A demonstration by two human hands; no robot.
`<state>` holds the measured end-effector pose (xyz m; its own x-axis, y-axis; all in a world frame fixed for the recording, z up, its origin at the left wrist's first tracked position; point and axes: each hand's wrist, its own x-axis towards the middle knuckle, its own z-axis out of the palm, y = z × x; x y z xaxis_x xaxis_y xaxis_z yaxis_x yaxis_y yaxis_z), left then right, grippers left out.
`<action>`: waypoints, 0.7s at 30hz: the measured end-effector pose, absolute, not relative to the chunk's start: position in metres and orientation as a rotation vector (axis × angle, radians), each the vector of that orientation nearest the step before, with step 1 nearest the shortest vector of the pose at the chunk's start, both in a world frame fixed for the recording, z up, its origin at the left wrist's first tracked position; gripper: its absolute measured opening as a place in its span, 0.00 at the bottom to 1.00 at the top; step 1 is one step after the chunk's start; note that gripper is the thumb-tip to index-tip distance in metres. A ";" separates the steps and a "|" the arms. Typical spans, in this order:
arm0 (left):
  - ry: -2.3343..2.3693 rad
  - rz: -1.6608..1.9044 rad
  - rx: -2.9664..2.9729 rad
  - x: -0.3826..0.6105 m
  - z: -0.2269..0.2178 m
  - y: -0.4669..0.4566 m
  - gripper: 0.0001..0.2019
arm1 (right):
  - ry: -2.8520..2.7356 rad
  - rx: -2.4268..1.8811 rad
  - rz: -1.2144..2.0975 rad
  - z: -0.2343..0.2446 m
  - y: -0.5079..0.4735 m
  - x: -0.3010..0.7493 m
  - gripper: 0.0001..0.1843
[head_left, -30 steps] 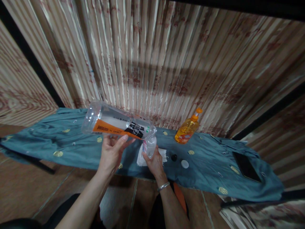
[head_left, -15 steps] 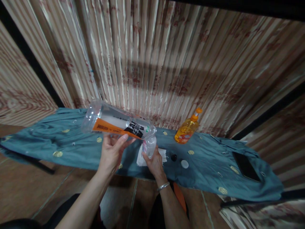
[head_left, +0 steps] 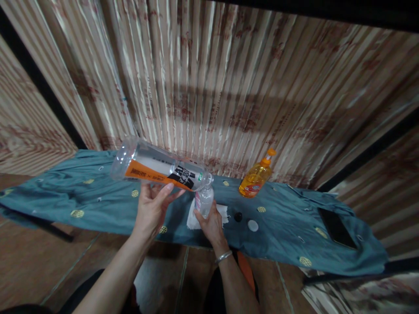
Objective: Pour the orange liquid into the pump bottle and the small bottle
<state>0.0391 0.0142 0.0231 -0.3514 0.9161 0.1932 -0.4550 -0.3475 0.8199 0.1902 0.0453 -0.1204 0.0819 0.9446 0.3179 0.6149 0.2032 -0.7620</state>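
My left hand (head_left: pixel 153 205) grips a large clear plastic bottle (head_left: pixel 157 163) with an orange, grey and black label from below. That bottle lies tilted almost flat, its neck pointing right and slightly down. Its mouth meets the top of a small clear bottle (head_left: pixel 205 201), which my right hand (head_left: pixel 211 222) holds upright with the fingers wrapped round it. Whether liquid runs between the two I cannot make out. Under the small bottle a white cloth (head_left: pixel 194 221) lies on the table. Right of my right hand are a black cap (head_left: pixel 238 216) and a white cap (head_left: pixel 252 225).
An orange pump bottle (head_left: pixel 255 179) of yellow liquid stands at the back of the table, right of the middle. A dark phone or tablet (head_left: pixel 337 227) lies near the right end. A teal cloth (head_left: pixel 108 209) covers the table, and a striped curtain (head_left: pixel 203 87) hangs behind it.
Both hands keep their holds, with the large bottle still tipped against the small one. The whole view has shifted very slightly.
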 end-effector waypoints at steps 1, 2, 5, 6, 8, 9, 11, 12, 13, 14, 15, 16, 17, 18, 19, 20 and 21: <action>0.839 1.843 0.840 0.039 0.023 0.014 0.22 | -1.624 -1.501 0.479 -0.121 0.045 0.190 0.40; 0.839 1.844 0.845 0.039 0.023 0.015 0.22 | -1.625 -1.500 0.469 -0.121 0.045 0.190 0.40; 0.844 1.838 0.853 0.038 0.024 0.015 0.22 | -1.627 -1.495 0.448 -0.122 0.046 0.190 0.40; 0.847 1.835 0.853 0.037 0.024 0.015 0.22 | -1.628 -1.491 0.451 -0.122 0.046 0.190 0.40; 0.850 1.826 0.849 0.037 0.024 0.015 0.22 | -1.628 -1.484 0.462 -0.121 0.046 0.190 0.40; 0.850 1.825 0.845 0.037 0.024 0.016 0.22 | -1.627 -1.483 0.467 -0.121 0.046 0.190 0.40; 0.850 1.823 0.840 0.037 0.024 0.016 0.22 | -1.626 -1.484 0.473 -0.120 0.046 0.190 0.40; 0.848 1.822 0.838 0.037 0.024 0.017 0.22 | -1.625 -1.485 0.476 -0.119 0.046 0.190 0.40; 0.846 1.821 0.836 0.037 0.024 0.017 0.23 | -1.625 -1.486 0.481 -0.119 0.046 0.190 0.40; 0.846 1.823 0.830 0.036 0.024 0.017 0.23 | -1.626 -1.487 0.491 -0.118 0.046 0.190 0.40; 0.845 1.820 0.825 0.036 0.025 0.017 0.24 | -1.627 -1.487 0.504 -0.118 0.046 0.190 0.40; 0.844 1.818 0.819 0.036 0.025 0.018 0.24 | -1.626 -1.488 0.517 -0.118 0.046 0.190 0.41; 0.844 1.817 0.816 0.035 0.025 0.018 0.24 | -1.625 -1.488 0.531 -0.117 0.046 0.191 0.41; 0.845 1.816 0.814 0.035 0.025 0.018 0.24 | -1.625 -1.487 0.541 -0.117 0.046 0.191 0.41; 0.845 1.814 0.815 0.035 0.025 0.019 0.24 | -1.626 -1.484 0.548 -0.117 0.045 0.191 0.41; 0.843 1.811 0.820 0.034 0.026 0.019 0.24 | -1.626 -1.481 0.548 -0.117 0.045 0.191 0.41; 0.842 1.809 0.826 0.034 0.026 0.020 0.24 | -1.627 -1.477 0.545 -0.117 0.045 0.191 0.41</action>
<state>0.0336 0.0197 0.0257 -0.3277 0.9286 0.1743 -0.4649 -0.3191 0.8259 0.1907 0.0453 -0.1170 0.0584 0.9535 0.2957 0.5832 0.2078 -0.7853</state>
